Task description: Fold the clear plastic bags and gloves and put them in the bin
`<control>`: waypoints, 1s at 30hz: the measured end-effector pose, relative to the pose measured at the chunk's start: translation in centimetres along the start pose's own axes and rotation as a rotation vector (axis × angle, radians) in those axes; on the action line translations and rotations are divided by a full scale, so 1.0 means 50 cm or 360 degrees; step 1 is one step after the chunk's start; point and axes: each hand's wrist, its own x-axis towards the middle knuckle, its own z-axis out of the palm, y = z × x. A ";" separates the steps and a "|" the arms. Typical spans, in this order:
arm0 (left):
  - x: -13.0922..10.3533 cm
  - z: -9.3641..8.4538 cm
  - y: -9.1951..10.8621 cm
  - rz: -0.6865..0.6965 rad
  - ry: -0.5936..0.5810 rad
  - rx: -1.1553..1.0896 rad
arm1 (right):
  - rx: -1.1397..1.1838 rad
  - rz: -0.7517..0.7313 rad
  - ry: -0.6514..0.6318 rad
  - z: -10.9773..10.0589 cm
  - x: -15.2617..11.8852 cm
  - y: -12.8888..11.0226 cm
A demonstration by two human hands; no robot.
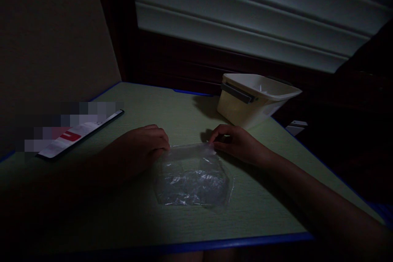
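Observation:
A clear plastic bag [193, 180] lies crinkled on the pale green table, near its front edge. My left hand [150, 143] is closed at the bag's upper left corner, its fingertips partly hidden behind the knuckles. At the upper right corner, my right hand [235, 143] pinches the bag between thumb and forefinger. The bag's far edge runs nearly straight between the two hands. I can see the table surface through the film, and nothing shows inside it.
A cream plastic bin [236, 108] with a grey handle stands at the table's right edge, just beyond my right hand. To the left lies a flat dark-edged object [89, 135], partly blurred out. The table [129, 106] has blue edging and meets a wall. The light is dim.

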 end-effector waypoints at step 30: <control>0.000 -0.013 0.025 0.0263 -0.0462 0.0795 | -0.0881 -0.0644 -0.0460 0.050 0.000 -0.120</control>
